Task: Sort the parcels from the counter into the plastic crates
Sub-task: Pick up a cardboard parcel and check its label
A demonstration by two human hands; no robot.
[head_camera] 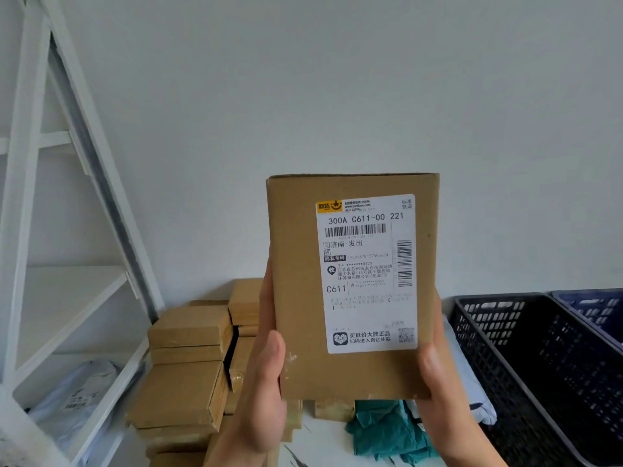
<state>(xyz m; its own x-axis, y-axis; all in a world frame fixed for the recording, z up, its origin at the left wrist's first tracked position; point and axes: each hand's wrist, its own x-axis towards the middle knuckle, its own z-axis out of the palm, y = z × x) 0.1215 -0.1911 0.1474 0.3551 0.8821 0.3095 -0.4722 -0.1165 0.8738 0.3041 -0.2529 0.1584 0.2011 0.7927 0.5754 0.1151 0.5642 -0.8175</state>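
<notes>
I hold a brown cardboard parcel upright in front of me, its white shipping label facing the camera. My left hand grips its left edge, thumb on the front face. My right hand grips the lower right edge, thumb on the front corner. Behind and below the parcel, several flat brown parcels are stacked on the white counter. A black plastic crate stands at the right, with a blue crate behind it.
A white shelf frame rises at the left, with a grey plastic mailer on its lower level. A teal bag and a pale mailer lie on the counter beside the black crate. A plain wall stands behind.
</notes>
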